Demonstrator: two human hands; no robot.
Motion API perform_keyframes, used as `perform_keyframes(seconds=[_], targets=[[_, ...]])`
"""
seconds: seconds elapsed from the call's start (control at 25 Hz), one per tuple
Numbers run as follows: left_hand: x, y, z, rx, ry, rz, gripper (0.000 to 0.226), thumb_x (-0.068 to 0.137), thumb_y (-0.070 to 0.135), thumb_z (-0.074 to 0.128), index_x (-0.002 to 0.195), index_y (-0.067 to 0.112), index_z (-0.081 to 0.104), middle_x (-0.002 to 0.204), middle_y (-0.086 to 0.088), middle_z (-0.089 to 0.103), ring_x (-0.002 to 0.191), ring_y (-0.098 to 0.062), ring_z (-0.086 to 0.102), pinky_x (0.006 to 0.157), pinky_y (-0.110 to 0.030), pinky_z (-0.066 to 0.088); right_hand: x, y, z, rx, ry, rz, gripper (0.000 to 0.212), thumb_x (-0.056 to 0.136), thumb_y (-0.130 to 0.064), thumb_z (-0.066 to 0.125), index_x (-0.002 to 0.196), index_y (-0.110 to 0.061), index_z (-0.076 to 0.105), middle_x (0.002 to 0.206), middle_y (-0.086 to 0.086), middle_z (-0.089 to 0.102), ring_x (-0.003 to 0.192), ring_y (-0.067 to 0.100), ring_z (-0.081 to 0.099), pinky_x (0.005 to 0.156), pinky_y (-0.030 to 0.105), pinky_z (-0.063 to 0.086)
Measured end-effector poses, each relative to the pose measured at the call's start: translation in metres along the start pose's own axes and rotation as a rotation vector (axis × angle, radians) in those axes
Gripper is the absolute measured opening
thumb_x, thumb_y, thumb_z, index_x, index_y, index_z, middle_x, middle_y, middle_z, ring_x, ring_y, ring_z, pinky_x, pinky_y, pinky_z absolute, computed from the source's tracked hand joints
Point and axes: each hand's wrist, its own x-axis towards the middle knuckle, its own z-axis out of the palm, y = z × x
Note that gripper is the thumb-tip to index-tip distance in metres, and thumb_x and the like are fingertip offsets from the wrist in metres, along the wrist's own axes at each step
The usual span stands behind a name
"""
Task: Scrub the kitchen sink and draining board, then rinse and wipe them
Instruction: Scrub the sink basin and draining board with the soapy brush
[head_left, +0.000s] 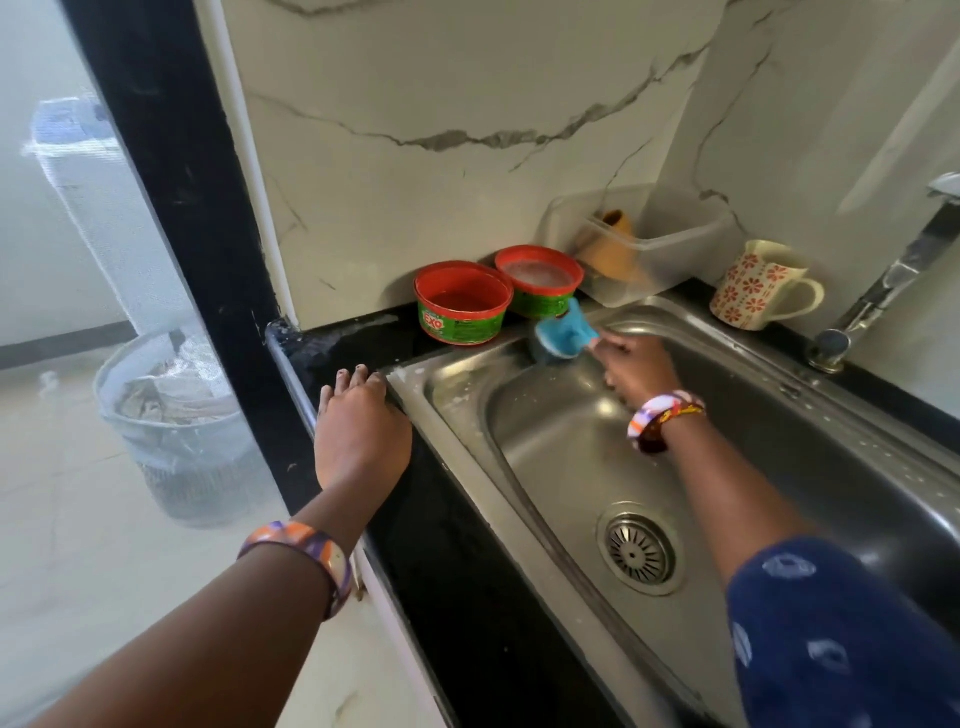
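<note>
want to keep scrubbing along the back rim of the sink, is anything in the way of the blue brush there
Close by, yes. The right hand holds the blue brush at the sink rim's back left corner, right beside two red tubs. Along the back ledge stand a clear container and a patterned mug.

My left hand (361, 426) lies flat, palm down, fingers (358, 375) straight and together, arm stretched forward with a bangle at the wrist. My right hand (636, 366) reaches further ahead, blurred, fingers curled round a blue scrubber (563, 332); bangles circle that wrist, a blue patterned sleeve above.
</note>
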Motion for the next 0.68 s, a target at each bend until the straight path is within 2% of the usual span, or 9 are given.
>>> perform_keyframes(seconds=[0.08,0.12,0.24,0.32,0.44,0.48,0.52,0.56,0.68], targets=[[0.000,-0.001,0.000,0.005,-0.013,0.000,0.048,0.095,0.007,0.034,0.142,0.007,0.039,0.153,-0.008,0.029,0.144,-0.022,0.018,0.120,-0.035,0.012,0.014,0.008,-0.006,-0.108,0.050,0.092,0.035,0.094,-0.023,0.049,0.124,-0.012,0.062,0.086,0.017,0.065,0.082,0.025,0.063,0.074,0.028,0.044],[0.000,0.000,0.000,0.005,-0.016,0.001,0.048,0.095,0.007,0.034,0.142,0.007,0.039,0.152,-0.008,0.030,0.144,-0.022,0.018,0.120,-0.036,0.013,0.011,0.005,-0.004,-0.096,0.066,0.102,0.035,0.094,-0.022,0.049,0.125,-0.011,0.061,0.089,0.015,0.065,0.082,0.024,0.062,0.075,0.028,0.044],[0.000,0.001,-0.001,0.016,-0.019,0.002,0.048,0.093,0.006,0.034,0.141,0.006,0.041,0.151,-0.009,0.032,0.143,-0.023,0.020,0.119,-0.036,0.015,-0.031,-0.015,0.027,0.096,-0.062,-0.095,0.035,0.095,-0.017,0.049,0.128,-0.011,0.057,0.060,-0.012,0.050,0.048,-0.005,0.042,0.051,0.013,0.031],[0.000,0.001,-0.002,0.024,-0.023,0.000,0.048,0.093,0.006,0.034,0.141,0.006,0.040,0.152,-0.009,0.031,0.143,-0.024,0.020,0.119,-0.036,0.014,-0.066,-0.027,0.047,0.174,-0.212,-0.217,0.037,0.094,-0.017,0.051,0.131,-0.013,0.053,0.053,-0.022,0.050,0.043,-0.011,0.045,0.047,0.008,0.033],[-0.001,0.003,-0.004,0.031,-0.029,-0.008,0.048,0.093,0.005,0.033,0.140,0.005,0.041,0.151,-0.010,0.032,0.142,-0.025,0.022,0.119,-0.036,0.016,-0.062,-0.029,0.045,0.070,-0.144,-0.297,0.037,0.093,-0.018,0.053,0.130,-0.014,0.054,0.087,-0.010,0.065,0.058,-0.013,0.053,0.055,0.007,0.037],[-0.002,0.004,-0.004,0.029,-0.027,-0.008,0.047,0.093,0.005,0.033,0.139,0.005,0.042,0.150,-0.010,0.033,0.142,-0.026,0.023,0.118,-0.037,0.017,-0.051,-0.028,0.036,0.034,-0.072,-0.246,0.037,0.094,-0.018,0.053,0.130,-0.014,0.055,0.092,-0.001,0.067,0.069,-0.007,0.061,0.062,0.014,0.042],[-0.001,0.004,-0.004,0.028,-0.024,-0.004,0.046,0.094,0.005,0.033,0.139,0.005,0.042,0.150,-0.010,0.033,0.142,-0.025,0.023,0.119,-0.037,0.017,-0.040,-0.026,0.026,0.011,-0.015,-0.163,0.037,0.094,-0.018,0.051,0.131,-0.015,0.054,0.104,0.008,0.069,0.088,0.011,0.068,0.074,0.024,0.046],[-0.001,0.004,-0.004,0.026,-0.023,-0.002,0.046,0.094,0.005,0.033,0.140,0.005,0.042,0.151,-0.010,0.033,0.143,-0.025,0.022,0.119,-0.036,0.016,-0.030,-0.023,0.017,-0.025,0.027,-0.066,0.038,0.095,-0.019,0.049,0.132,-0.016,0.054,0.117,0.013,0.066,0.106,0.025,0.063,0.083,0.028,0.045],[-0.002,0.005,-0.005,0.028,-0.036,-0.009,0.046,0.094,0.005,0.034,0.140,0.006,0.042,0.151,-0.010,0.033,0.142,-0.026,0.022,0.119,-0.037,0.017,-0.026,-0.024,0.013,-0.111,0.035,0.020,0.038,0.095,-0.016,0.047,0.132,-0.011,0.054,0.128,0.016,0.059,0.118,0.030,0.055,0.090,0.029,0.042]])
